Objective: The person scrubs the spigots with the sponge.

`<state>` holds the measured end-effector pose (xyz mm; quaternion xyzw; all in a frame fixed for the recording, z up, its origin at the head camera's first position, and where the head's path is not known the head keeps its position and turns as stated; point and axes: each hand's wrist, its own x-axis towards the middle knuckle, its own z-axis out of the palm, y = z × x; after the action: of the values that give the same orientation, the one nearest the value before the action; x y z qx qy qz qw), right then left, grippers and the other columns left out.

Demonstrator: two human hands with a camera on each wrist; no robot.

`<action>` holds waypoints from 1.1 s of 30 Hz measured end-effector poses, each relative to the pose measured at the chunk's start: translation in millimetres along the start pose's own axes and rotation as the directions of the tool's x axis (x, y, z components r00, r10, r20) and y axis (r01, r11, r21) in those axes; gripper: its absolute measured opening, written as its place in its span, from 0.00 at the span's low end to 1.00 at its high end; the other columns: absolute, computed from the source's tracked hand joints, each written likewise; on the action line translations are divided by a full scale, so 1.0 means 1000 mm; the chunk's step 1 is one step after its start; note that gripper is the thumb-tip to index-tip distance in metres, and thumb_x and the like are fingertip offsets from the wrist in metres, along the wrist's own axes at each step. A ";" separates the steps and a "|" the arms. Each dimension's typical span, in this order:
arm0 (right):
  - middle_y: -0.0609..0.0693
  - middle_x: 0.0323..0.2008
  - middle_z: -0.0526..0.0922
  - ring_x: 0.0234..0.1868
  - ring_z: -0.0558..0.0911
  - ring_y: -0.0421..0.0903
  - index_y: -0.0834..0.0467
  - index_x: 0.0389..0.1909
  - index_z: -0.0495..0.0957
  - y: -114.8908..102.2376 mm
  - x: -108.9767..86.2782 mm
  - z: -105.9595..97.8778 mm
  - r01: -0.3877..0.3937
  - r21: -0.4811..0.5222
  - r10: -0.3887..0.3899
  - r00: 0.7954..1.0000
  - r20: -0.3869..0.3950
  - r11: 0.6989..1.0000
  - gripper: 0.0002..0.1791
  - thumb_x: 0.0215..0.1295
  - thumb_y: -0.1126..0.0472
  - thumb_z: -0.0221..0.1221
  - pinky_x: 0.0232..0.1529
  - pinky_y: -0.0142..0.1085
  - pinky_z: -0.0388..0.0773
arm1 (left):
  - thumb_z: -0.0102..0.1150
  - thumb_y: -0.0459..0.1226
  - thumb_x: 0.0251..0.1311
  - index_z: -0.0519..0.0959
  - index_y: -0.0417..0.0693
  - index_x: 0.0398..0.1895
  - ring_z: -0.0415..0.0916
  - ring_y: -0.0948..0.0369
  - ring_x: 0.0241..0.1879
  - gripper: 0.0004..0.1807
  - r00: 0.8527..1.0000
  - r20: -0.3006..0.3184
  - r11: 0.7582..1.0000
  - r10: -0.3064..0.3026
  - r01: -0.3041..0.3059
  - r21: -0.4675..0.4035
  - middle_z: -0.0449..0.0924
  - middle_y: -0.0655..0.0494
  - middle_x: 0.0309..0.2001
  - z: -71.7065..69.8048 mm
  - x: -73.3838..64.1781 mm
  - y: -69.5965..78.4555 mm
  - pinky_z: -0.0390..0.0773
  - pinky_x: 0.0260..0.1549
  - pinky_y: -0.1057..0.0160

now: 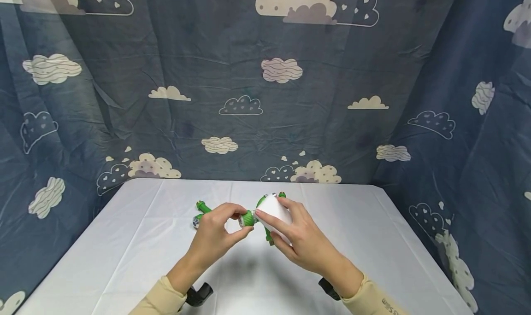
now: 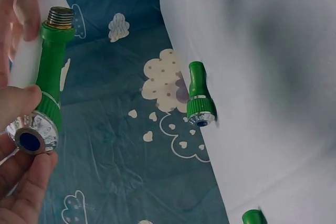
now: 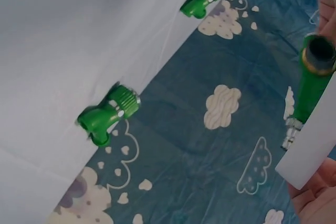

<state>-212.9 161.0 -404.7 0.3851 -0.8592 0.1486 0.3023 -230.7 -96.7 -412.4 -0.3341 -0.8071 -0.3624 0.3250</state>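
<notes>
My left hand (image 1: 239, 226) pinches a green plastic fitting (image 1: 248, 218) by its ribbed end, above the middle of the white table (image 1: 137, 241). In the left wrist view the fitting (image 2: 51, 72) has a brass thread at one end and a chrome ring with a blue centre at the other, between my thumb and fingers (image 2: 23, 179). My right hand (image 1: 270, 226) grips a white object (image 1: 274, 210) whose end meets the fitting's threaded end. The right wrist view shows the fitting (image 3: 314, 74) lying along that white object (image 3: 315, 142).
Other green fittings lie on the table: two (image 1: 202, 207) (image 1: 197, 221) to the left of my hands, one (image 1: 282, 195) behind the white object, one (image 1: 269, 236) under my right hand. Blue cloud-print curtains (image 1: 265, 98) close in the table's back and sides.
</notes>
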 end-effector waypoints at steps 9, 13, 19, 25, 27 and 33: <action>0.66 0.71 0.71 0.66 0.76 0.62 0.36 0.76 0.74 0.011 -0.001 0.001 -0.023 -0.022 0.022 0.999 -0.032 1.000 0.35 0.70 0.61 0.66 0.57 0.54 0.85 | 0.86 0.31 0.48 0.86 0.45 0.42 0.85 0.65 0.38 0.20 0.991 -0.049 0.992 0.128 -0.128 -0.002 0.89 0.57 0.39 0.001 -0.002 -0.001 0.87 0.42 0.71; 0.68 0.71 0.71 0.66 0.76 0.63 0.37 0.76 0.74 0.019 -0.003 0.001 -0.042 -0.036 0.040 0.998 -0.043 0.998 0.36 0.69 0.62 0.66 0.59 0.57 0.83 | 0.86 0.31 0.48 0.86 0.44 0.43 0.85 0.65 0.37 0.20 0.989 -0.055 0.990 0.136 -0.137 -0.015 0.89 0.57 0.39 0.000 -0.003 -0.002 0.86 0.42 0.72; 0.70 0.70 0.71 0.66 0.76 0.65 0.39 0.77 0.73 0.030 -0.005 0.001 -0.069 -0.039 0.067 0.996 -0.060 0.997 0.37 0.68 0.61 0.68 0.60 0.61 0.83 | 0.86 0.32 0.49 0.87 0.45 0.44 0.85 0.65 0.38 0.20 0.993 -0.044 0.994 0.111 -0.111 -0.020 0.89 0.57 0.41 -0.002 -0.005 -0.001 0.86 0.43 0.73; 0.70 0.70 0.71 0.64 0.76 0.66 0.40 0.76 0.75 0.038 -0.009 0.000 -0.133 -0.032 0.131 0.989 -0.063 0.991 0.34 0.70 0.60 0.69 0.58 0.61 0.84 | 0.86 0.32 0.49 0.87 0.45 0.44 0.84 0.65 0.37 0.20 0.992 -0.059 0.994 0.109 -0.110 -0.018 0.89 0.57 0.40 -0.001 -0.007 -0.005 0.86 0.42 0.72; 0.70 0.70 0.71 0.65 0.76 0.66 0.41 0.76 0.75 0.039 -0.010 -0.002 -0.148 -0.024 0.146 0.987 -0.069 0.989 0.34 0.71 0.60 0.69 0.58 0.61 0.84 | 0.86 0.32 0.48 0.87 0.44 0.44 0.84 0.65 0.37 0.20 0.992 -0.075 0.994 0.105 -0.106 -0.007 0.89 0.57 0.39 0.000 -0.008 -0.007 0.86 0.42 0.73; 0.69 0.71 0.70 0.66 0.74 0.65 0.41 0.76 0.75 0.030 -0.012 -0.010 -0.123 -0.012 0.121 0.988 -0.098 0.992 0.34 0.70 0.60 0.68 0.56 0.59 0.85 | 0.86 0.33 0.48 0.87 0.45 0.42 0.86 0.65 0.35 0.18 0.993 -0.112 0.998 -0.031 0.025 -0.060 0.89 0.57 0.37 0.004 -0.009 -0.012 0.87 0.39 0.74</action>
<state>-225.0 192.3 -404.8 0.3213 -0.8669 0.1775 0.3373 -236.2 -102.3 -426.6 -0.3111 -0.7811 -0.4086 0.3550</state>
